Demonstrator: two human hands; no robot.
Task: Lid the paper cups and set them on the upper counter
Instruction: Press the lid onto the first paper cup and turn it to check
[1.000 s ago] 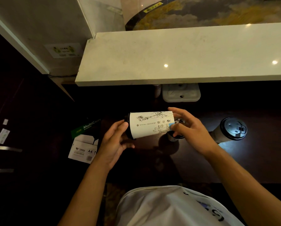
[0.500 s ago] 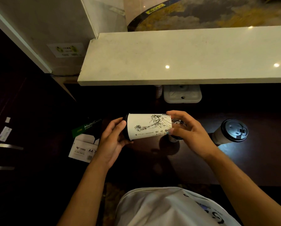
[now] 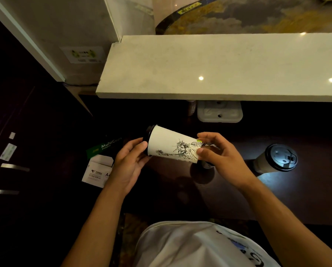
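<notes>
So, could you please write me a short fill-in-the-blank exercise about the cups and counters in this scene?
1. The paper cup held between the left hand and the right hand lies on its ____.
2. The lid on the held cup is ____ in colour.
3. The second lidded cup stands on the ____ counter.
4. The number of cups on the upper counter is ____.

Missing words: side; black; lower; zero

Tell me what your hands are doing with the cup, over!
Left hand at the lid end, right hand at the base: both grip the lidded paper cup, held sideways. Second lidded cup stands on dark lower counter. Upper counter shows no cups.
</notes>
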